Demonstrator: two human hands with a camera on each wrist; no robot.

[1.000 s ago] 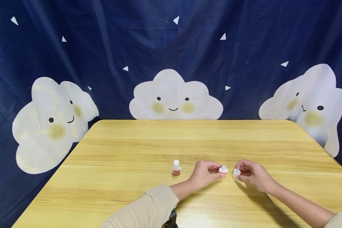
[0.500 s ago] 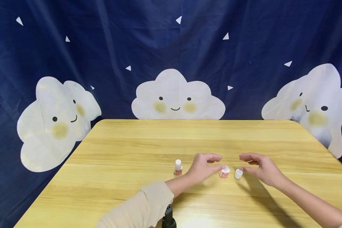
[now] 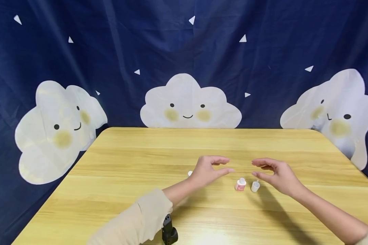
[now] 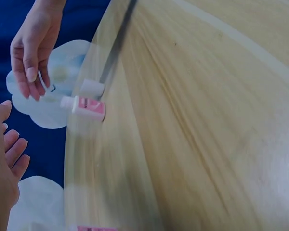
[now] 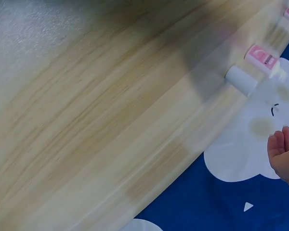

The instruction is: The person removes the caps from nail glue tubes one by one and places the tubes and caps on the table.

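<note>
A small white bottle with a pink label (image 3: 240, 185) stands uncapped on the table, its pale nozzle pointing up. Close on its right is a white cap (image 3: 255, 186), with a thin pale stem showing at its top. My left hand (image 3: 206, 170) hovers up and left of the bottle, thumb and fingers apart. Over on the other side, my right hand (image 3: 277, 175) hangs above and right of the cap, likewise parted and holding nothing. A second small bottle (image 3: 190, 173) is mostly hidden behind my left hand; only its white top shows. Its pink label (image 4: 95, 229) peeks in at the left wrist view's bottom edge.
The wooden table (image 3: 171, 146) reaches back to a dark blue curtain (image 3: 122, 41) printed with smiling clouds (image 3: 184, 92). A black device (image 3: 169, 231) is strapped at my left wrist, by the beige sleeve (image 3: 141, 214).
Both hands have let go and risen: the left from the uncapped bottle, moving left over the second bottle, the right from the cap. Bottle and cap now stand alone on the table.
</note>
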